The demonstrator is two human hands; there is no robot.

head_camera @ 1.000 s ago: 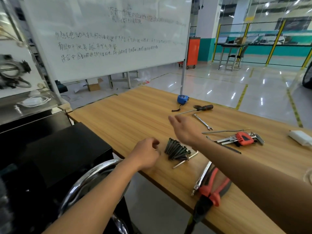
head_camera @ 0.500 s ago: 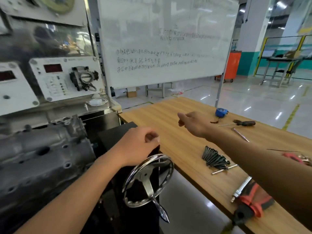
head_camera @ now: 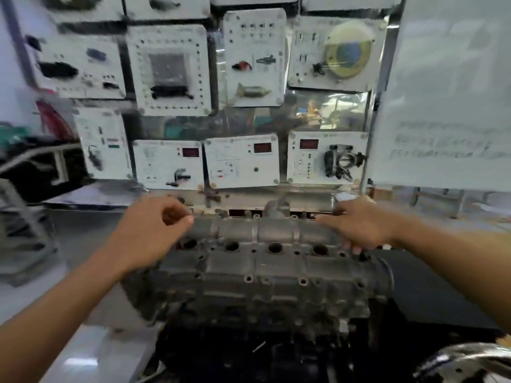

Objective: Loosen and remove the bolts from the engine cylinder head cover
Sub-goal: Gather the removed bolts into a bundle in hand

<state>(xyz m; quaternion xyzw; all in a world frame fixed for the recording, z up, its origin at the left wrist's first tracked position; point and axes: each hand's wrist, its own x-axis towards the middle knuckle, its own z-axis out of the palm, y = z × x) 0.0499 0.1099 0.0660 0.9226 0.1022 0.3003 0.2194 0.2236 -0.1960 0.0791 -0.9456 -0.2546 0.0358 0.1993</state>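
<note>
Two bare hands met at the cylinder head cover (head_camera: 265, 272), dead ahead of you. Your left hand (head_camera: 149, 233) was curled, thumb to forefinger; whether it pinched anything, I couldn't tell. Your right hand (head_camera: 359, 228) lay slack-fingered on the cover's right end. Probably you were hunting remaining bolts; loosening one would need a tool.

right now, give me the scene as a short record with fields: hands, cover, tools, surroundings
left hand: left hand hovers over the left end of the cylinder head cover, fingers curled; anything pinched is too blurred to tell
right hand: right hand rests on the cover's right end, index finger stretched leftward
cover: grey, on the engine, four round holes in a row
bolts: too blurred to tell which remain
tools: none visible in either hand
surroundings: white instrument panels behind, whiteboard at right, chrome handwheel lower right
</note>
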